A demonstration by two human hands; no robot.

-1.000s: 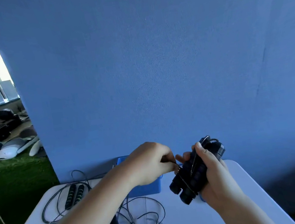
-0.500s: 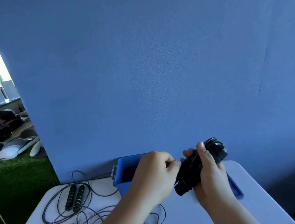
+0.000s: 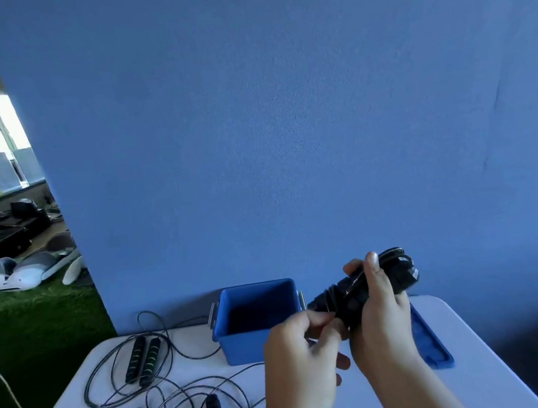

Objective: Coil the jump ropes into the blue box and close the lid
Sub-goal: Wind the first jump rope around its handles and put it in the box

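The wound jump rope (image 3: 364, 292), its black handles bundled with cord wrapped round them, sits in the right hand (image 3: 383, 322), whose fingers (image 3: 372, 270) are curled tight about it, just right of the blue box (image 3: 258, 338) and above the surface (image 3: 375, 403). The left hand (image 3: 301, 355) pinches the loose cord end against the bundle's near end. Half a second ago the bundle was held in front of the box; it has since come lower and a little right, so the open box mouth now shows whole and looks empty. That suggests the wrapping is nearly finished and the drop-in comes next. The lid (image 3: 430, 340) lies flat to the right, partly behind the right wrist. Three more ropes (image 3: 142, 360) sprawl uncoiled at left, their cords overlapping, one loop running up to the box wall; these may tangle when lifted.
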